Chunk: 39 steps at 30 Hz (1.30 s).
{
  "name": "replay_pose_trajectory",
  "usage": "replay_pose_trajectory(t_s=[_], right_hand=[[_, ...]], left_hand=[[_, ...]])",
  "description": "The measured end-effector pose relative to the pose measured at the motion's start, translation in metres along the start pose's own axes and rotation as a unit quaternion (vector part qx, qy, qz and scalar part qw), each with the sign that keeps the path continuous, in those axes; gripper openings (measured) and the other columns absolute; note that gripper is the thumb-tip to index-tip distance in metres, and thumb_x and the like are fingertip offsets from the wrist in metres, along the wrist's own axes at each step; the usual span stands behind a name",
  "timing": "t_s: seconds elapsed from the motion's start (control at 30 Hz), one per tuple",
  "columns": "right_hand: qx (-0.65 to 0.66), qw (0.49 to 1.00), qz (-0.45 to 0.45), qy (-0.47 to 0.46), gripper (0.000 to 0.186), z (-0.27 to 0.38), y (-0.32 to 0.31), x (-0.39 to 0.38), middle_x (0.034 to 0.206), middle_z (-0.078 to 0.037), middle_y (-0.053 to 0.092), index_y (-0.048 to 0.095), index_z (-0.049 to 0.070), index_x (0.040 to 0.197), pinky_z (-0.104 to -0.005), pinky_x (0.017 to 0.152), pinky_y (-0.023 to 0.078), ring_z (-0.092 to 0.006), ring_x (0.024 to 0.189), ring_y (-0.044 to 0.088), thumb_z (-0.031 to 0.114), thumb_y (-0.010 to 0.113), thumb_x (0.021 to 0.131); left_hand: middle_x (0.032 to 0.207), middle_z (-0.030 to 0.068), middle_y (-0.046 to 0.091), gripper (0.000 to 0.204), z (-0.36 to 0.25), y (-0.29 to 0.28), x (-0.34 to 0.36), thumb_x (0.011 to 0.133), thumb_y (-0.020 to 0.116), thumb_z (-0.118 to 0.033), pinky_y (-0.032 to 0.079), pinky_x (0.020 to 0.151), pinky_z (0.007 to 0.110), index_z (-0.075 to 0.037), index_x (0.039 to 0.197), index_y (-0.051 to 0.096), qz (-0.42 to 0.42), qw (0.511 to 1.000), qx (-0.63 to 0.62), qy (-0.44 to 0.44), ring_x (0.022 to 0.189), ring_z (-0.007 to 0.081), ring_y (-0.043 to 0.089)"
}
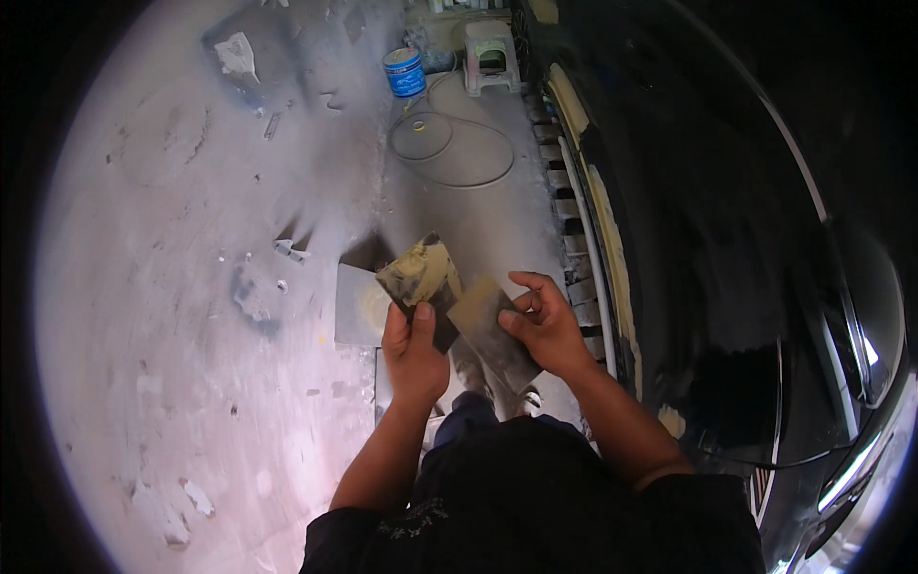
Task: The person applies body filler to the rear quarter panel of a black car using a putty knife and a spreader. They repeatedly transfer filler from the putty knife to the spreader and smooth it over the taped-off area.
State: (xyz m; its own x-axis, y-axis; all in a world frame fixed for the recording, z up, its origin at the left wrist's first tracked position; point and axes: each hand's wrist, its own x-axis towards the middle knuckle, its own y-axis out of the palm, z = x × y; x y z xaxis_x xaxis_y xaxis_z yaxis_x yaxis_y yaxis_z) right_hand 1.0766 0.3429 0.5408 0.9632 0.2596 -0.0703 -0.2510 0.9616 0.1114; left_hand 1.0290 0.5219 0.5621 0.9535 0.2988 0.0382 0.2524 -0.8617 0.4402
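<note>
My left hand [416,354] grips a dark flat putty spreader [421,277], its upper part smeared with yellow body filler. In my right hand [547,330] is a second flat spreader [490,325], greyish with a yellowish tint toward its top, blurred by motion. The thumb presses on its face while the index finger stays raised off it. Both spreaders are close together in front of my body, their near edges touching or overlapping; I cannot tell which. A pale flat board [356,306] lies below and left of my left hand, with a yellowish smear on it.
A black car [708,239] stands along the right, with yellow filler [612,249] along its lower edge. A grated floor drain [574,239] runs beside it. Ahead are a blue can [404,74], a small stool [491,57] and a looped hose [459,184]. Debris dots the dusty floor.
</note>
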Motion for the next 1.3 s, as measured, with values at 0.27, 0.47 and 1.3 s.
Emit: replay_pose_trajectory(t_s=[0.27, 0.47, 1.3], right_hand=[[-0.167, 0.985, -0.039, -0.015, 0.052, 0.004, 0.021, 0.111, 0.097, -0.003, 0.057, 0.050, 0.007, 0.136, -0.0261, 0.075, 0.050, -0.0103, 0.084, 0.058, 0.004, 0.071, 0.089], [-0.115, 0.991, -0.051, -0.035, 0.053, 0.028, 0.038, 0.195, 0.099, -0.001, 0.054, 0.050, 0.006, 0.137, -0.0255, 0.077, 0.049, -0.0092, 0.086, 0.056, 0.002, 0.071, 0.089], [-0.376, 0.839, 0.134, -0.370, 0.045, 0.024, -0.077, 0.505, 0.118, -0.020, 0.067, 0.052, 0.005, 0.134, -0.0378, 0.090, 0.054, -0.0336, 0.109, 0.066, 0.000, 0.063, 0.091]], left_hand=[[0.124, 0.0051, 0.062, 0.030, 0.005, -0.039, 0.128, 0.103, 0.050, -0.009, 0.044, 0.099, 0.029, -0.003, 0.132, 0.054, -0.003, 0.997, -0.002, -0.071, 0.113, 0.0137, 0.057], [0.126, 0.0030, 0.062, 0.031, -0.009, -0.052, 0.214, 0.103, 0.048, -0.006, 0.041, 0.101, 0.027, -0.002, 0.133, 0.054, 0.059, 0.989, -0.106, -0.087, 0.114, 0.0112, 0.055], [0.121, 0.0095, 0.061, 0.032, 0.042, 0.057, 0.514, 0.097, 0.054, -0.002, 0.044, 0.099, 0.031, -0.003, 0.128, 0.046, -0.092, 0.995, 0.001, -0.035, 0.111, 0.0157, 0.057]])
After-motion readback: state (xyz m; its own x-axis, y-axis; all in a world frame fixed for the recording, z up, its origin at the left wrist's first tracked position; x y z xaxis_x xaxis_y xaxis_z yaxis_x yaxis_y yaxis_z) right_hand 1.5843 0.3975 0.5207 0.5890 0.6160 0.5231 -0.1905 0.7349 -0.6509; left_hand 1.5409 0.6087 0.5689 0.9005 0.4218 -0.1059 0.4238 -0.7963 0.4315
